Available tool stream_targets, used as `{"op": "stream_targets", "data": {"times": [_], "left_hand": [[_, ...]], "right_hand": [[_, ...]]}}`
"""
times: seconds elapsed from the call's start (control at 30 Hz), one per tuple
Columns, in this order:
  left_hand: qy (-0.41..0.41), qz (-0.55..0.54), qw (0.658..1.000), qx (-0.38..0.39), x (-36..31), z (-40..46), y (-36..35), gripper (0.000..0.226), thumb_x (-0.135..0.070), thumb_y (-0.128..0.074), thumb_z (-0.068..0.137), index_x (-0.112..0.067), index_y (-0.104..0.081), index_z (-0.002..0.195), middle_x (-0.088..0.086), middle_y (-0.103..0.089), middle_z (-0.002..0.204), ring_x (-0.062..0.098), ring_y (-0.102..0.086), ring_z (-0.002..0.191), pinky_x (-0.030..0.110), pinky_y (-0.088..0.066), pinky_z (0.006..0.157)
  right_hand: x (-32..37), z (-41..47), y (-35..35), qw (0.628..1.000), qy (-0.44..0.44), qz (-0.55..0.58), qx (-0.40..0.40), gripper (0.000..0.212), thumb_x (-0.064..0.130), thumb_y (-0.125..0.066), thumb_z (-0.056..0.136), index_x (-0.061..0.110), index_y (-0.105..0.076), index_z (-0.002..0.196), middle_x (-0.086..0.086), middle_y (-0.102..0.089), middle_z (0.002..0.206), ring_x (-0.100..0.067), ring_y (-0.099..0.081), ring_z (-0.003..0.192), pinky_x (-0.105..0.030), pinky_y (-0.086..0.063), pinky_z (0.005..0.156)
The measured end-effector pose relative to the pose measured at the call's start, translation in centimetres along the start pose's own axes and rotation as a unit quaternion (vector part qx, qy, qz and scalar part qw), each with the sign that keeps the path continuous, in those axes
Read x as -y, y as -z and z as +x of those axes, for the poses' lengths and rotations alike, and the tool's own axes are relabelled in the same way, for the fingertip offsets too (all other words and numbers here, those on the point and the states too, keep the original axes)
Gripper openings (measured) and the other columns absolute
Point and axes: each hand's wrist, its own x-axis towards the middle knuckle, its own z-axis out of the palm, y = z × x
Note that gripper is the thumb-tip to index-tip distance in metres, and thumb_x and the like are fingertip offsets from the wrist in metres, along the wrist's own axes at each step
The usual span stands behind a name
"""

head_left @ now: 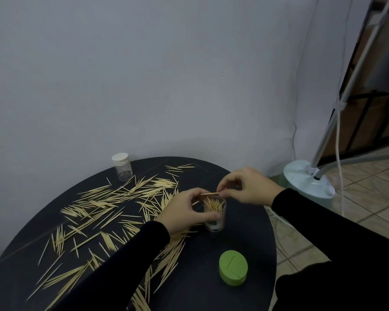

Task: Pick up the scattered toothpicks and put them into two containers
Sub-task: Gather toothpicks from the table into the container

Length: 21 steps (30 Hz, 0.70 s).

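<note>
Several pale wooden toothpicks [103, 205] lie scattered over the round black table [245, 248]. A clear open container [214, 217] near the table's right side stands upright, partly filled with toothpicks. My left hand [184, 212] curls round this container from the left. My right hand [247, 187] hovers just above its mouth and pinches a single toothpick [209, 194] lying level. A second clear container with a white cap [122, 166] stands closed at the table's back edge.
A green round lid [233, 270] lies on the table near the front right. A pale lamp base [308, 178] with a slanted pole and cable stands on the tiled floor to the right. A grey wall is right behind the table.
</note>
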Motion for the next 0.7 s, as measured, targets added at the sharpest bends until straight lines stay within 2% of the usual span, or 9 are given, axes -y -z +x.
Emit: {"op": "stream_targets", "data": {"times": [0.07, 0.13, 0.23, 0.3, 0.37, 0.43, 0.5, 0.6, 0.7], "left_hand": [[0.000, 0.001, 1.000, -0.003, 0.0, 0.0, 0.0, 0.051, -0.045, -0.080, 0.069, -0.033, -0.060, 0.114, -0.016, -0.065, 0.105, -0.005, -0.058, 0.100, 0.030, -0.049, 0.095], [0.001, 0.006, 1.000, -0.004, 0.0, 0.1, 0.0, 0.049, -0.046, -0.079, 0.069, -0.035, -0.059, 0.112, -0.017, -0.064, 0.106, -0.004, -0.057, 0.101, 0.032, -0.049, 0.096], [0.002, 0.002, 1.000, -0.004, 0.2, 0.1, 0.0, 0.049, -0.048, -0.079, 0.067, -0.037, -0.059, 0.111, -0.017, -0.064, 0.108, -0.003, -0.057, 0.104, 0.033, -0.049, 0.097], [0.001, -0.005, 1.000, -0.003, 0.2, 0.1, -0.1, 0.050, -0.049, -0.079, 0.066, -0.037, -0.059, 0.110, -0.016, -0.064, 0.108, -0.003, -0.057, 0.105, 0.034, -0.049, 0.097], [0.000, -0.010, 1.000, -0.002, 0.2, 0.1, -0.1, 0.052, -0.050, -0.078, 0.066, -0.035, -0.060, 0.112, -0.016, -0.064, 0.108, -0.003, -0.057, 0.105, 0.034, -0.049, 0.097], [0.002, -0.010, 1.000, -0.004, 0.2, 0.1, -0.1, 0.053, -0.049, -0.079, 0.067, -0.033, -0.059, 0.114, -0.017, -0.063, 0.108, -0.004, -0.056, 0.104, 0.033, -0.048, 0.097], [0.003, -0.012, 1.000, -0.006, 0.1, 0.1, -0.1, 0.053, -0.047, -0.080, 0.068, -0.033, -0.059, 0.114, -0.016, -0.063, 0.108, -0.004, -0.056, 0.104, 0.031, -0.048, 0.096], [0.002, -0.026, 1.000, -0.007, 0.2, 0.0, -0.2, 0.050, -0.044, -0.080, 0.069, -0.032, -0.060, 0.113, -0.014, -0.065, 0.107, -0.003, -0.058, 0.103, 0.030, -0.049, 0.096], [0.002, -0.023, 1.000, -0.006, 0.1, 0.0, -0.2, 0.051, -0.044, -0.080, 0.069, -0.030, -0.060, 0.114, -0.014, -0.065, 0.107, -0.002, -0.058, 0.102, 0.029, -0.049, 0.094]], "right_hand": [[-0.2, 0.1, 0.2, 0.999, 0.019, -0.019, -0.036, 0.007, 0.032, -0.071, 0.084, 0.036, -0.074, 0.089, 0.025, -0.062, 0.076, 0.000, -0.057, 0.078, -0.020, -0.041, 0.077], [-0.4, 0.1, 0.3, 0.994, 0.058, -0.057, -0.076, 0.006, 0.033, -0.069, 0.083, 0.034, -0.075, 0.086, 0.028, -0.061, 0.074, -0.001, -0.056, 0.078, -0.029, -0.038, 0.084], [-0.3, 0.0, 0.7, 0.986, 0.094, -0.097, -0.100, 0.009, 0.033, -0.065, 0.079, 0.033, -0.073, 0.078, 0.026, -0.058, 0.070, 0.006, -0.050, 0.076, -0.030, -0.031, 0.084], [0.2, 0.0, 0.5, 0.985, 0.099, -0.126, -0.069, 0.010, 0.035, -0.063, 0.081, 0.034, -0.074, 0.081, 0.024, -0.059, 0.073, 0.007, -0.047, 0.077, -0.031, -0.032, 0.086], [0.7, 0.1, 0.0, 0.987, 0.094, -0.126, -0.028, 0.011, 0.038, -0.065, 0.086, 0.037, -0.072, 0.095, 0.023, -0.063, 0.083, 0.007, -0.047, 0.083, -0.030, -0.030, 0.091], [1.0, 0.2, -0.5, 0.991, 0.084, -0.098, -0.024, 0.021, 0.042, -0.064, 0.088, 0.040, -0.067, 0.109, 0.022, -0.065, 0.089, 0.001, -0.051, 0.089, -0.029, -0.030, 0.094], [1.0, 0.3, -0.8, 0.991, 0.088, -0.090, -0.033, 0.025, 0.041, -0.063, 0.089, 0.039, -0.064, 0.115, 0.021, -0.064, 0.094, -0.002, -0.053, 0.093, -0.031, -0.031, 0.096], [1.0, 0.4, -1.1, 0.982, 0.129, -0.136, -0.024, 0.026, 0.031, -0.060, 0.093, 0.038, -0.066, 0.116, 0.017, -0.061, 0.107, -0.005, -0.050, 0.100, -0.030, -0.028, 0.090], [1.3, 0.5, -1.1, 0.967, 0.162, -0.194, 0.008, 0.038, 0.012, -0.054, 0.089, 0.036, -0.069, 0.115, 0.015, -0.062, 0.112, -0.007, -0.044, 0.096, -0.027, -0.019, 0.082]]}}
